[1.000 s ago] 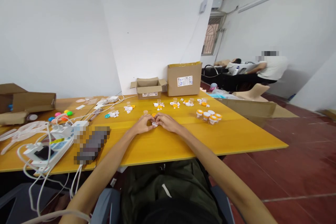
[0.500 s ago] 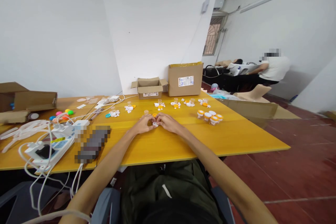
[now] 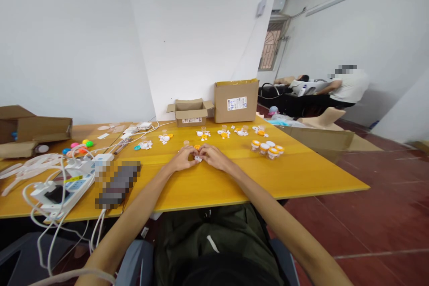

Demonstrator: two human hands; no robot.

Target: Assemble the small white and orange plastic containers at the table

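White, and very small, one plastic piece point(image 3: 198, 158) sits pinched between the fingertips of the left hand point(image 3: 182, 159) and right hand point(image 3: 212, 156), low over the yellow table point(image 3: 214, 183) near its middle; too tiny to tell its long axis or facing. Beyond stand four orange-capped jars point(image 3: 267, 148), then two cardboard boxes point(image 3: 235, 100) against the wall.

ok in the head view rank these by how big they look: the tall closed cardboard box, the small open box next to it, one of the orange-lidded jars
1. tall closed cardboard box
2. small open box
3. orange-lidded jar, much the smallest though nearest the camera
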